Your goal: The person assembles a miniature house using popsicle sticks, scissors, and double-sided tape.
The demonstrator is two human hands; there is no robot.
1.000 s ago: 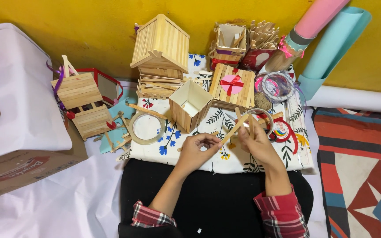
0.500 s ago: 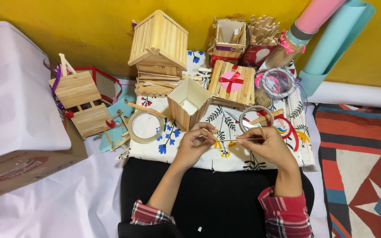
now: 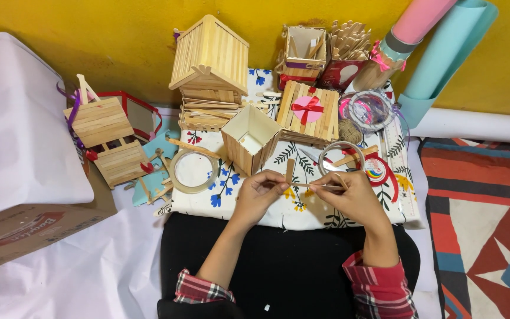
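My left hand (image 3: 261, 192) and my right hand (image 3: 349, 195) hold two thin wooden craft sticks (image 3: 302, 184) between them, edge-on above a floral cloth (image 3: 219, 198). One stick runs flat from hand to hand, a second stands up from it near my left fingers. A square open box made of sticks (image 3: 249, 139) sits just beyond my left hand. A clear tape roll (image 3: 340, 156) lies just past my right hand.
A stick-built house (image 3: 211, 65), a stick panel with a pink bow (image 3: 308, 109), a tape ring (image 3: 193, 171), a cup of sticks (image 3: 349, 53) and paper rolls (image 3: 438, 41) crowd the far side. A cardboard box under white cloth (image 3: 19, 177) stands left; a patterned rug (image 3: 479, 224) lies right.
Both hands have drawn slightly nearer to me and lower, the right one away from the clear tape roll. The sticks are now held level between them.
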